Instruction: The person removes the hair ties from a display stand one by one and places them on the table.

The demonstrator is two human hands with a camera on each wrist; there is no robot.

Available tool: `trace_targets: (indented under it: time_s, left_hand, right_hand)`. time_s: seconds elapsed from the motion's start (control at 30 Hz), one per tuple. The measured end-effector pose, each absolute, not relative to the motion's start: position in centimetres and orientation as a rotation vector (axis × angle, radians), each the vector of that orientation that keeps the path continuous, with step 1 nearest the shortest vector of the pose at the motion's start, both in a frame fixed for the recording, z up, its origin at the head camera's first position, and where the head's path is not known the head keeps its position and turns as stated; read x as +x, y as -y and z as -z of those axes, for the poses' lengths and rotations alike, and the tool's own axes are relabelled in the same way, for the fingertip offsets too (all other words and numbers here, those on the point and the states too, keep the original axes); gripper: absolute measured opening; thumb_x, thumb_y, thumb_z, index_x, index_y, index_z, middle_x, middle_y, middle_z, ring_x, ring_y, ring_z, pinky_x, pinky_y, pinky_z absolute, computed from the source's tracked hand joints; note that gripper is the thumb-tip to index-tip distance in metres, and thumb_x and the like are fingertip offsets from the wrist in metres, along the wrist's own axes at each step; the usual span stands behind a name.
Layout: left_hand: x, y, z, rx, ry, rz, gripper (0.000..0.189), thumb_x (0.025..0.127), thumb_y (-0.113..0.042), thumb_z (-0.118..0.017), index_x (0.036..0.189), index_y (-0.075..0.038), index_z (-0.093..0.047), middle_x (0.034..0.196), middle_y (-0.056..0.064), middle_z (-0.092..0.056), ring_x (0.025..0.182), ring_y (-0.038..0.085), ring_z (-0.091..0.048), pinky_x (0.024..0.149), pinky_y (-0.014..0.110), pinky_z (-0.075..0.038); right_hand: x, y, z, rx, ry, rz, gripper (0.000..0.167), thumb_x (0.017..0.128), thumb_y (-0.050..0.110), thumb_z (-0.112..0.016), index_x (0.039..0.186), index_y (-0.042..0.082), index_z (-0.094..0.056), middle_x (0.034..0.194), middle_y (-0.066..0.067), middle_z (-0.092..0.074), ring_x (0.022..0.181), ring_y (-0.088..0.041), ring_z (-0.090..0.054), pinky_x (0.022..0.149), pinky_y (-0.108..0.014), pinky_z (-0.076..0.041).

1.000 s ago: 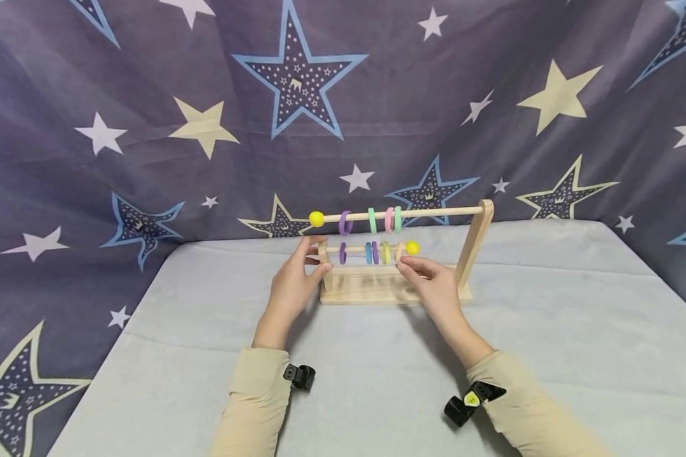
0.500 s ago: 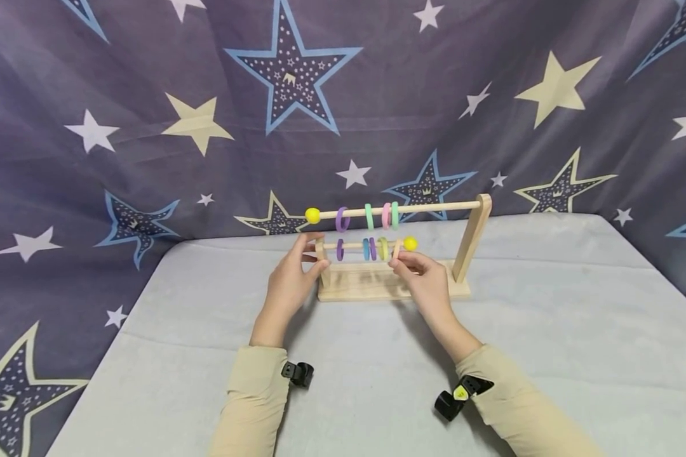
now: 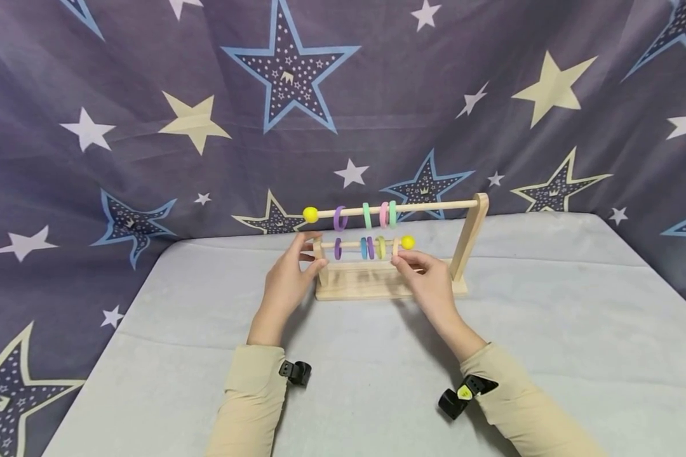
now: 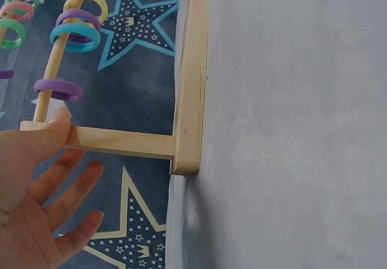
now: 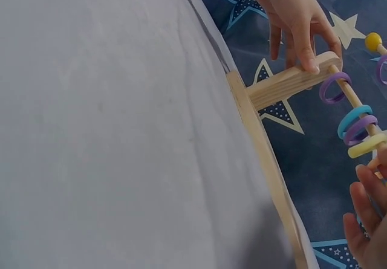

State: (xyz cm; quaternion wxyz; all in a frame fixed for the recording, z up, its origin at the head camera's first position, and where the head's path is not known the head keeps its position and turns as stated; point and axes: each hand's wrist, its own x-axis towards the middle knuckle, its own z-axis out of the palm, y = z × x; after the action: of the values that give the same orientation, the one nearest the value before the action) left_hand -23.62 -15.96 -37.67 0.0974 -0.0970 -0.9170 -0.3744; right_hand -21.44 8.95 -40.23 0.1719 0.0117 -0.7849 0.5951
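A wooden rack (image 3: 366, 289) carries colored rings on two rods. My left hand (image 3: 286, 279) grips the top of its short post (image 4: 121, 141), thumb on the near face, other fingers spread behind. On the lower rod hang a purple ring (image 3: 338, 249), a blue ring (image 3: 363, 247), another purple ring (image 3: 371, 247) and a yellow ring (image 3: 380, 247). Beside the yellow ball (image 3: 408, 242) at that rod's free end, my right hand (image 3: 430, 282) pinches a peach ring (image 3: 396, 245) between thumb and index finger. In the right wrist view, the right hand is partly cut off.
The upper rod (image 3: 434, 206) runs from the tall right post (image 3: 470, 238) to a yellow ball (image 3: 310, 214). Purple, green and pink rings hang on it. Pale cloth (image 3: 343, 393) covers the table; a star-patterned curtain (image 3: 297, 165) rises behind the rack.
The head view has shifted slightly, so the rack sits a little higher and further left. My right hand has moved slightly left at the peach ring; my left hand stays on the post.
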Motion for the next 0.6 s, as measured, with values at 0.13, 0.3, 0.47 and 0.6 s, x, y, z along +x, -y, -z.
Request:
trace_targets:
  time_s: [0.13, 0.3, 0.47, 0.6]
  left_hand:
    - [-23.6, 16.0, 37.6, -0.276, 2.716, 1.098, 0.049, 0.095, -0.028, -0.068, 0.14, -0.029, -0.048, 0.129, 0.007, -0.063, 0.111, 0.024, -0.063, 0.087, 0.055, -0.046]
    - [-23.6, 16.0, 37.6, -0.278, 2.709, 1.096, 0.049, 0.094, -0.027, -0.069, 0.139, -0.029, -0.049, 0.128, 0.007, -0.064, 0.109, 0.024, -0.064, 0.086, 0.054, -0.047]
    - [-23.6, 16.0, 37.6, -0.283, 2.709, 1.096, 0.049, 0.094, -0.027, -0.069, 0.139, -0.028, -0.049, 0.127, 0.008, -0.065, 0.109, 0.026, -0.064, 0.086, 0.054, -0.047]
    - [-23.6, 16.0, 37.5, -0.286, 2.712, 1.09, 0.05, 0.094, -0.027, -0.069, 0.139, -0.028, -0.049, 0.127, 0.009, -0.064, 0.109, 0.027, -0.064, 0.087, 0.054, -0.047]
  right_hand:
    - [-21.4, -9.3, 39.9, 0.05, 2.243, -1.634, 0.021, 0.089, 0.019, -0.076, 0.102, 0.002, -0.077, 0.101, -0.012, -0.074, 0.079, -0.016, -0.065, 0.065, -0.02, -0.051]
    - [-21.4, -9.7, 39.6, 0.052, 2.248, -1.555, 0.019, 0.089, 0.02, -0.077, 0.099, 0.004, -0.078, 0.097, -0.009, -0.075, 0.081, -0.018, -0.065, 0.065, -0.022, -0.049]
    - [-21.4, -10.1, 39.4, 0.037, 2.261, -1.539, 0.02, 0.089, 0.024, -0.077, 0.099, 0.006, -0.078, 0.092, -0.008, -0.075, 0.079, -0.017, -0.065, 0.063, -0.022, -0.047]
    - [-21.4, -10.4, 39.4, 0.055, 2.25, -1.552, 0.021, 0.09, 0.024, -0.076, 0.1, 0.005, -0.077, 0.091, -0.009, -0.075, 0.077, -0.017, -0.065, 0.056, -0.021, -0.046]
